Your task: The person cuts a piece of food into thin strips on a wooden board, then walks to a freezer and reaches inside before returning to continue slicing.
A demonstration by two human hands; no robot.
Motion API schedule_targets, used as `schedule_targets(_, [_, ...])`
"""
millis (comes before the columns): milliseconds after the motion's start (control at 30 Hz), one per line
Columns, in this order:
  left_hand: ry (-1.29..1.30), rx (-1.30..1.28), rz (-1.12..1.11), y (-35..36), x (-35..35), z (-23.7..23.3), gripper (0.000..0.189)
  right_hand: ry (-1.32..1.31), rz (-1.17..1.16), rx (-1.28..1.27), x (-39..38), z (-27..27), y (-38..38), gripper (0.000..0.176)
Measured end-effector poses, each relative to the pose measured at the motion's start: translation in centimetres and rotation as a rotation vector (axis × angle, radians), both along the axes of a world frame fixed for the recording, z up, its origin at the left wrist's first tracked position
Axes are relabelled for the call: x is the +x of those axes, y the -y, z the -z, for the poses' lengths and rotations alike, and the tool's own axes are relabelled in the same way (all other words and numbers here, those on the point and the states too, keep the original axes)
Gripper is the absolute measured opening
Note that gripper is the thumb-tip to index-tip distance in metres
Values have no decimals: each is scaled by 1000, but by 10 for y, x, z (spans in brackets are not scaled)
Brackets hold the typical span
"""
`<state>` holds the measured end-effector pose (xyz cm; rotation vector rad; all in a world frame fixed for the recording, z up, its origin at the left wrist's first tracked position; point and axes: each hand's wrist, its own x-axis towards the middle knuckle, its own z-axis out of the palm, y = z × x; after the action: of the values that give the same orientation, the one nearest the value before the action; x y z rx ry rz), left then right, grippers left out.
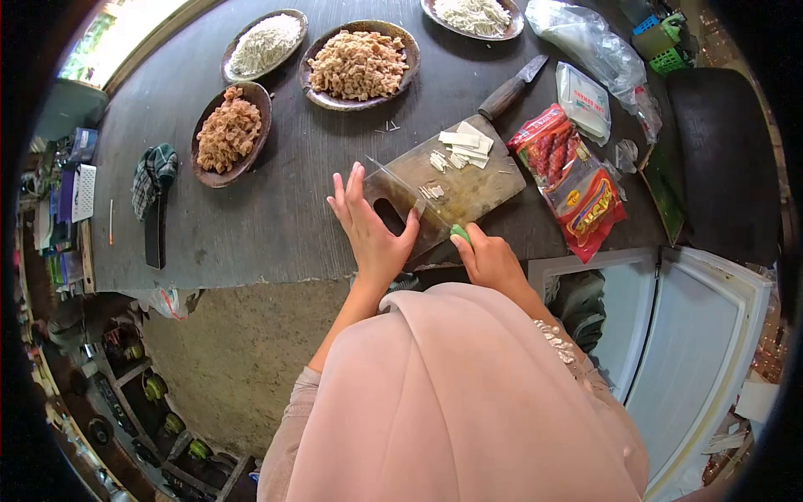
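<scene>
My right hand [492, 258] is closed around the green handle [459, 233] of a kitchen knife. Its long blade [408, 192] slants up and left across a wooden cutting board [493, 184]. My left hand [374, 230] is open, fingers stretched forward and thumb apart, beside the blade at the board's handle-slot end. On the board lie thin white slabs [468, 142] in a loose stack at the far side. Small bundles of cut white sticks [439, 161] are next to them, with more short sticks [431, 192] nearer the blade.
Beyond the board are a bowl of brown crumbly pieces [230, 130], a larger one [358, 63] and two plates of whitish shreds [266, 43]. A second knife [510, 88], a red sausage packet [569, 180] and plastic bags [590, 42] lie right. A checked cloth [155, 177] lies left.
</scene>
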<state>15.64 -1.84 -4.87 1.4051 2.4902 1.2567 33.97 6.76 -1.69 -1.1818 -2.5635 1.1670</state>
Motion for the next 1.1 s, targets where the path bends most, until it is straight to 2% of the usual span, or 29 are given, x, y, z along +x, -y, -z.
schedule_targets(567, [53, -11, 1, -2, 0, 1, 106, 72, -5, -69, 0, -2, 3, 35])
schedule_targets(1100, [61, 34, 12, -2, 1, 2, 105, 49, 4, -6, -5, -1, -1, 37])
